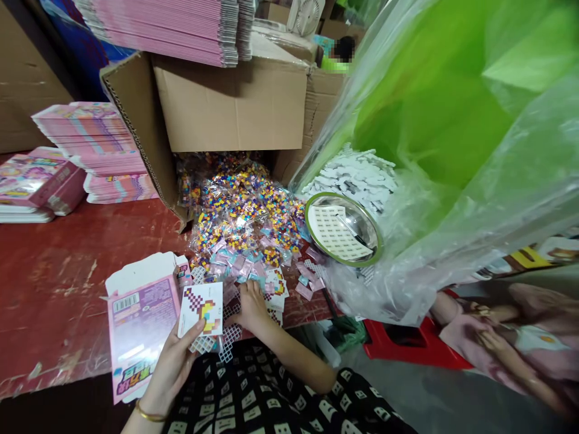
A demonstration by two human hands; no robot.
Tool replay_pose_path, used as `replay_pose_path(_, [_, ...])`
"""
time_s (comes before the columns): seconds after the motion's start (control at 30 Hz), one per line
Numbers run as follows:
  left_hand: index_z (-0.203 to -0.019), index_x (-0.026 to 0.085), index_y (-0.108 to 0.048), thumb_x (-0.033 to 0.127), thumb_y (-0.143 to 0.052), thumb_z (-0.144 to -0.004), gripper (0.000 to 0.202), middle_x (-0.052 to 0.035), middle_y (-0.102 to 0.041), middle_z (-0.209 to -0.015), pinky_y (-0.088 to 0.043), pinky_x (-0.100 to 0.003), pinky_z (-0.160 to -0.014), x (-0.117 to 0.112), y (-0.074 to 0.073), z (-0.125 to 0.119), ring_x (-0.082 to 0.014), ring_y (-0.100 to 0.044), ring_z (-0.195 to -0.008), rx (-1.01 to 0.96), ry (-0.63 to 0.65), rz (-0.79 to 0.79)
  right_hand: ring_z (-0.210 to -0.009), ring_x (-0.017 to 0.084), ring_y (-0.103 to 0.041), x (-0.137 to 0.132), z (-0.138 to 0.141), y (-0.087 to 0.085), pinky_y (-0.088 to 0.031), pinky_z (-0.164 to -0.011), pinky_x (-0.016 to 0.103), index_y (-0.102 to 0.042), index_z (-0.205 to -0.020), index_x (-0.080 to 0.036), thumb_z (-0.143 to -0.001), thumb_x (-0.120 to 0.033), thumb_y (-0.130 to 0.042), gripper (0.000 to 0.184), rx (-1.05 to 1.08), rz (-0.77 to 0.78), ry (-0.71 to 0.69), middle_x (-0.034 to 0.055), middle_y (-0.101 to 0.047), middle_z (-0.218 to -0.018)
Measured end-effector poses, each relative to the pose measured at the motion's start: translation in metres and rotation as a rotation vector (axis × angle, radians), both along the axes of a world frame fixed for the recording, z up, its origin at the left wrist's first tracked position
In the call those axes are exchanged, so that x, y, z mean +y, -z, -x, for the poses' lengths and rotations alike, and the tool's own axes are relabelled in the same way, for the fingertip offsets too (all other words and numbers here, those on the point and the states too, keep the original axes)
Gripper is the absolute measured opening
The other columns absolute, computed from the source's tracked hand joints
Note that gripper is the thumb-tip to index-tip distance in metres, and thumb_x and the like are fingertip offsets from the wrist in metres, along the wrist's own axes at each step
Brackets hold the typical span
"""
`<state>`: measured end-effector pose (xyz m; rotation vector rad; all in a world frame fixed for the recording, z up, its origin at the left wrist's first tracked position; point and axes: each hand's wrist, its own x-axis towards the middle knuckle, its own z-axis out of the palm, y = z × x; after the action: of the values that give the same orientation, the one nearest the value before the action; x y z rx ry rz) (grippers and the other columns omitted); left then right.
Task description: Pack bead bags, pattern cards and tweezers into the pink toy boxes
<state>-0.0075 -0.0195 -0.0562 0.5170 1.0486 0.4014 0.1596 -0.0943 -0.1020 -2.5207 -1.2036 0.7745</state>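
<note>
Pinching pattern card (pixel 202 308) in L hand (pixel 174 361); light, bendy, prob. best taken by edge; curling R hand (pixel 251 307) over packet pile (pixel 244 217), hold unclear.

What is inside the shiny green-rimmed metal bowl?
White dotted grid sheets and a thin dark stick lie in the round metal bowl; its bottom beneath them is covered.

Flat pink carton (pixel 142 328), held in the left grip (pixel 174 361):
- White barcode panel (pixel 125 301) at the far corner, above the grip. Its digits are too small to read.
- Large upside-down characters (pixel 136 375) just left of the grip, not legible.

Stacked pink boxes (pixel 43 178), far left of the grip: print blurred.
</note>
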Motion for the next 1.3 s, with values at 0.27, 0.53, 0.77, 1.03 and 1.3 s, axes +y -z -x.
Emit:
replay_pose_path(0.27, [-0.125,0.012,-0.06,0.016,-0.086,-0.064,0.067,-0.0138,-0.074,-0.104,-0.063,-0.029,-0.07,0.0,-0.005,-0.008,-0.0286,-0.073,-0.089,-0.003,-0.043,0.004,-0.087,0.022,-0.065,-0.008,-0.06,-0.003,-0.052,-0.077,0.035,-0.063,-0.102,-0.018,-0.066,-0.029,-0.083,0.042,0.483,-0.306,-0.03,0.0058,-0.069,-0.096])
replay_pose_path(0.53, [-0.121,0.016,-0.061,0.025,-0.092,-0.058,0.071,-0.0093,-0.074,-0.107,-0.059,-0.025,-0.077,-0.004,0.001,-0.026,-0.0227,-0.072,-0.09,-0.053,0.012,-0.123,-0.101,0.026,-0.061,-0.007,-0.251,-0.066,-0.053,-0.079,0.038,-0.062,-0.112,-0.013,-0.077,-0.042,-0.069,0.046,-0.146,-0.763,0.396,0.014,-0.066,-0.11])
replay_pose_path(0.77, [-0.132,0.018,-0.054,0.032,-0.089,-0.063,0.078,-0.012,-0.07,-0.118,-0.054,-0.033,-0.093,-0.019,0.02,-0.037,-0.0264,-0.067,-0.107,-0.093,0.064,-0.19,-0.067,0.019,-0.064,-0.089,-0.187,-0.041,-0.047,-0.065,0.029,-0.068,-0.072,-0.018,-0.078,-0.02,-0.063,0.008,-0.168,-0.249,0.258,0.0044,-0.07,-0.071])
replay_pose_path(1.03, [-0.127,0.016,-0.054,0.034,-0.087,-0.065,0.072,-0.012,-0.069,-0.119,-0.05,-0.037,-0.099,-0.027,0.02,-0.047,-0.0268,-0.065,-0.108,-0.077,0.175,-0.264,-0.069,0.019,-0.063,-0.138,-0.143,0.028,-0.046,-0.065,0.028,-0.066,-0.08,-0.016,-0.064,-0.014,-0.071,0.018,-0.168,-0.086,0.397,0.0051,-0.068,-0.075])
replay_pose_path(1.3, [-0.131,0.019,-0.052,0.034,-0.083,-0.069,0.071,-0.0102,-0.066,-0.123,-0.048,-0.035,-0.1,-0.03,0.019,-0.032,-0.0257,-0.062,-0.113,-0.05,0.214,-0.449,-0.075,0.021,-0.061,-0.128,-0.136,0.02,-0.049,-0.073,0.035,-0.063,-0.089,-0.017,-0.076,-0.032,-0.066,0.021,-0.228,-0.334,0.33,0.0106,-0.065,-0.094])
